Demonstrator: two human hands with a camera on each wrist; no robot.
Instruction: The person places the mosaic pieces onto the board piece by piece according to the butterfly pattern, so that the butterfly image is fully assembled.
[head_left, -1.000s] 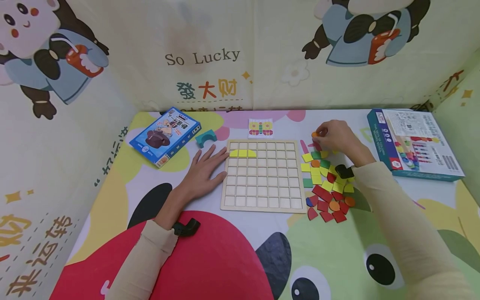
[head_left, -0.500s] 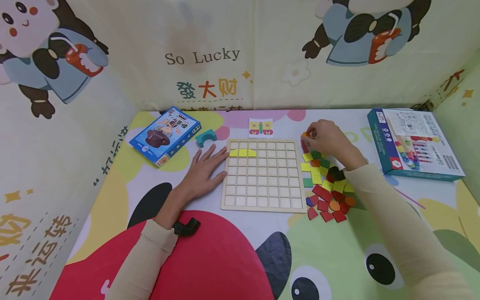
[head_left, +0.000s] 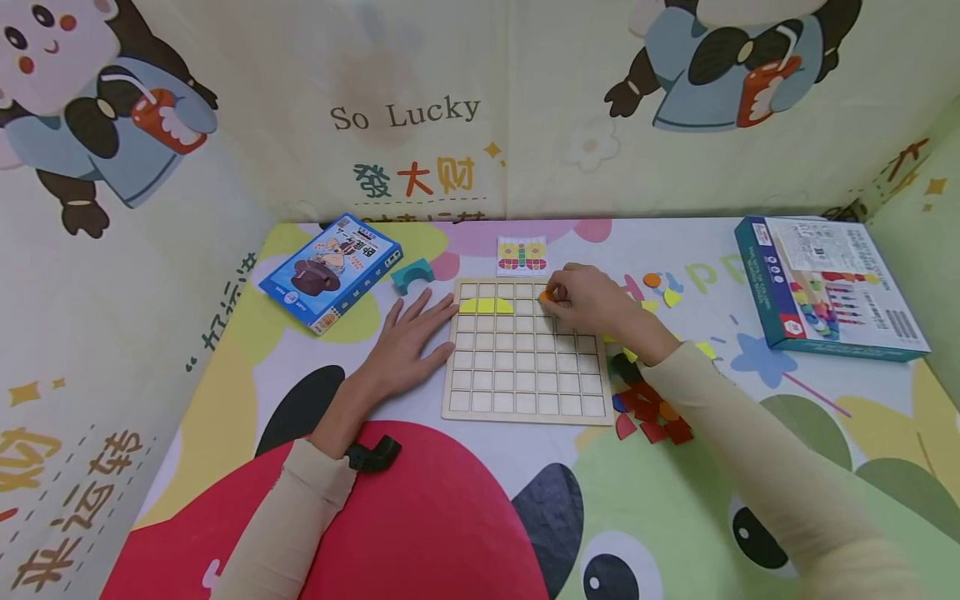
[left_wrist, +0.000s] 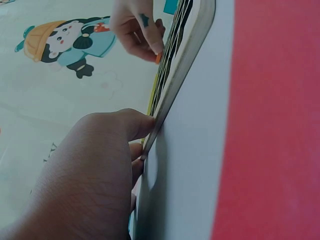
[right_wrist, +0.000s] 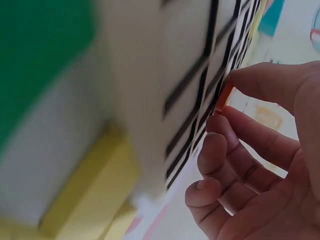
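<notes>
My right hand [head_left: 592, 304] is over the upper right part of a wooden grid board [head_left: 510, 362], pinching a small orange tile [head_left: 545, 297] between thumb and fingertip. Seen edge-on in the right wrist view, the orange tile [right_wrist: 225, 96] is close to the grid; whether it touches the board is hard to tell. Yellow tiles [head_left: 486, 307] lie in a row at the board's upper left. With fingers spread, my left hand [head_left: 405, 350] rests on the table, its thumb and fingertips touching the board's left edge.
Loose coloured tiles [head_left: 680, 431] lie right of the board, partly hidden by my right arm. Behind it is a butterfly pattern card [head_left: 522, 257]. A blue box [head_left: 330, 271] and a teal arch block [head_left: 412, 276] are on the left; a larger box [head_left: 836, 287] is on the right.
My right hand has moved left from above the loose tiles to over the board, carrying the orange tile. My left hand has stayed in place.
</notes>
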